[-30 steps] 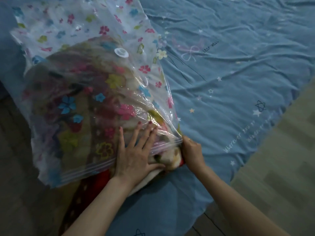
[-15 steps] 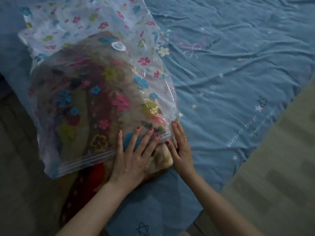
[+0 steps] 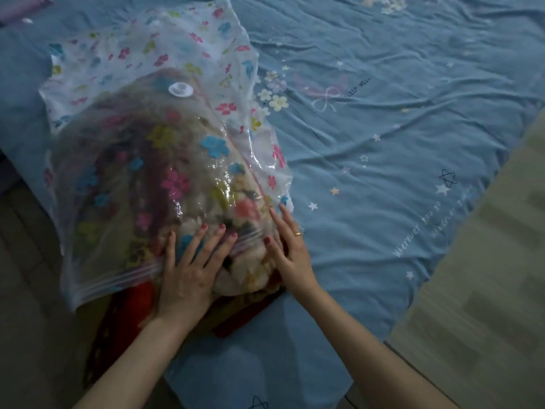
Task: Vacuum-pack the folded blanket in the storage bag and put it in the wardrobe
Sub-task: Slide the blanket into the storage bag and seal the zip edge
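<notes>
Blue cotton bedsheet [image 3: 398,160], creased and printed with small stars, a ribbon bow, pale flowers and lines of white lettering, covers the bed that fills most of the view, while a strip of pale wood-pattern floor [image 3: 489,290] runs along the right side and a darker floor shows at the lower left. On the near left part of the bed lies the clear plastic storage bag printed with pink, blue and yellow flowers [image 3: 165,119], bulging over the folded plush blanket in brown, cream and red tones [image 3: 141,184] that sits inside it. A round white valve cap [image 3: 180,89] is set on the upper face of the bag, and the far end of the bag beyond it lies flat on the sheet. The bag's zip strip [image 3: 118,276] runs across the near edge, and part of the blanket, cream and red, spills out of the mouth toward the person. The left hand [image 3: 188,273] lies flat on top of the bag at the zip strip, its fingers straight and spread apart, pressing down on the plastic and the blanket beneath. The right hand [image 3: 290,246] rests along the right corner of the bag's mouth, fingers straight and close together, with a gold ring on one finger, touching the plastic and the protruding blanket.
</notes>
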